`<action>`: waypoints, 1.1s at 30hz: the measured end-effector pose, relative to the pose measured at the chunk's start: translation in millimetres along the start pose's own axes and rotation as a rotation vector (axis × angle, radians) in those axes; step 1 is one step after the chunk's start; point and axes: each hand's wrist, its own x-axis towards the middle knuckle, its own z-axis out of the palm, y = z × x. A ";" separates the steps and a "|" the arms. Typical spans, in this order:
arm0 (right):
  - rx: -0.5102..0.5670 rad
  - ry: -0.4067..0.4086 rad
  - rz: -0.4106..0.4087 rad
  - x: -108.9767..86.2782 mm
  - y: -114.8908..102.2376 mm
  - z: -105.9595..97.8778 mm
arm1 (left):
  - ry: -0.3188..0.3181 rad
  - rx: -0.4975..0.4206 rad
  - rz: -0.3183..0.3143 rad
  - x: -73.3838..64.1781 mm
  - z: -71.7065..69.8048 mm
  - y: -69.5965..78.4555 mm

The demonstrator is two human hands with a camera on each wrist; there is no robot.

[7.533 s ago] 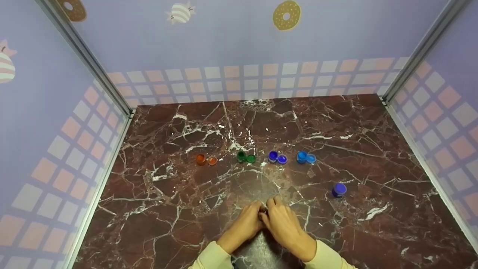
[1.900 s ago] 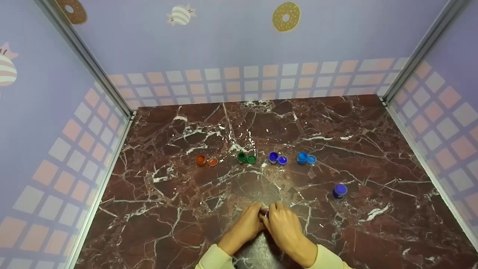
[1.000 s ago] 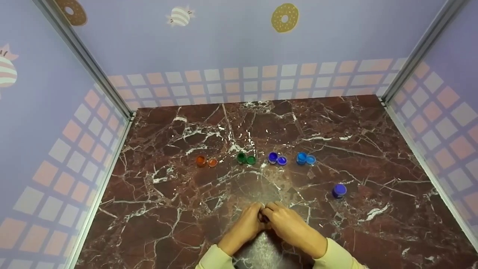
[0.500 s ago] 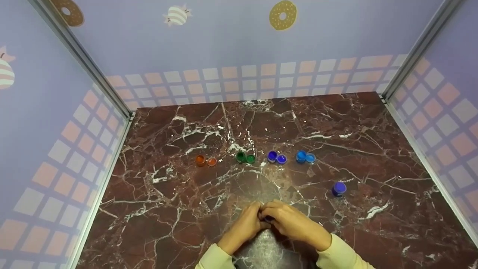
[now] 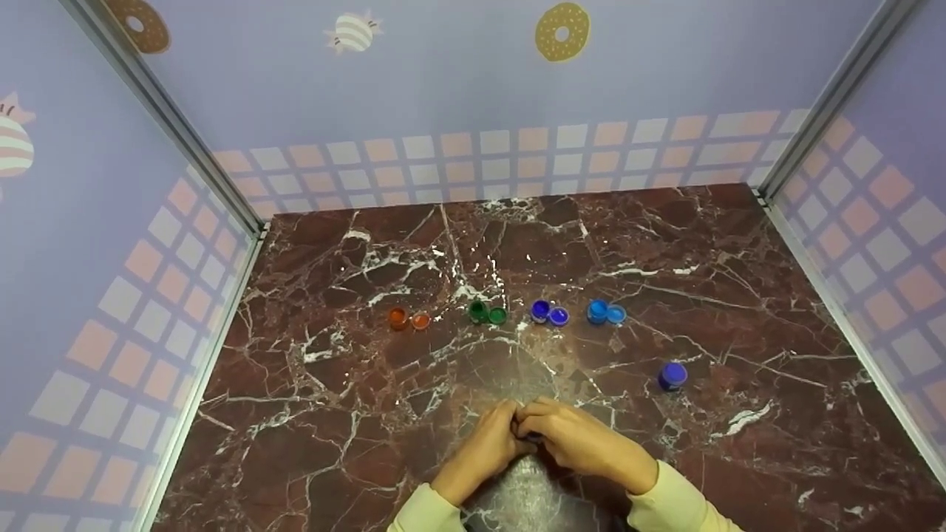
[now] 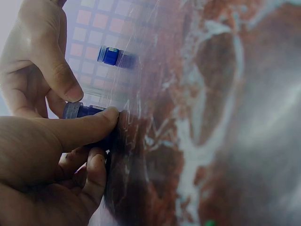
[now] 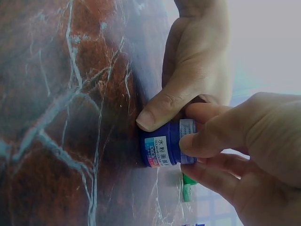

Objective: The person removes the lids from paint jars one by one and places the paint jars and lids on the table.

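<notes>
Both hands hold one small dark-blue gouache paint jar (image 7: 156,149) low at the table's front middle. My left hand (image 5: 482,445) grips its body, the thumb along its side. With thumb and fingers, my right hand (image 5: 580,441) pinches the ribbed lid (image 7: 187,128), which sits on the jar. In the head view the fingers hide most of this jar. Farther back stand open paint jars in a row: orange (image 5: 397,318), green (image 5: 478,311), violet-blue (image 5: 541,311) and light blue (image 5: 597,311). Each has its lid lying beside it, to the right.
A lidded violet-blue jar (image 5: 672,376) stands right of my right hand. The reddish-brown marbled tabletop (image 5: 332,458) is bounded by a patterned back wall (image 5: 458,89) and side panels, with a metal strip (image 5: 850,343) along the right edge.
My right hand has turned, its wrist and forearm swinging out to the right, and its fingers have shifted on the lid. My left hand stays almost in place. The standing jars have not moved.
</notes>
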 end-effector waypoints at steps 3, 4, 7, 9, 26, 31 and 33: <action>0.009 -0.007 0.004 -0.3 0.2 -0.3 | 0.000 0.003 0.005 0.0 -0.5 0.3; 0.010 -0.007 0.003 -0.4 0.2 -0.4 | 0.001 0.002 0.008 -0.1 -0.5 0.2; 0.018 -0.008 0.006 -1.1 0.3 -0.5 | 0.009 0.003 0.016 0.0 -0.2 -0.5; 0.022 -0.007 0.006 -1.3 0.5 -0.5 | 0.013 0.009 0.022 0.4 0.3 -0.9; 0.066 0.021 0.013 -2.2 4.7 0.3 | 0.001 0.010 0.010 0.1 0.9 -1.4; 0.098 0.049 0.084 -3.2 5.7 0.6 | -0.006 0.012 -0.005 0.7 0.5 -1.3; 0.101 0.060 0.100 -3.2 6.1 1.0 | -0.008 0.017 -0.006 1.0 0.6 -1.7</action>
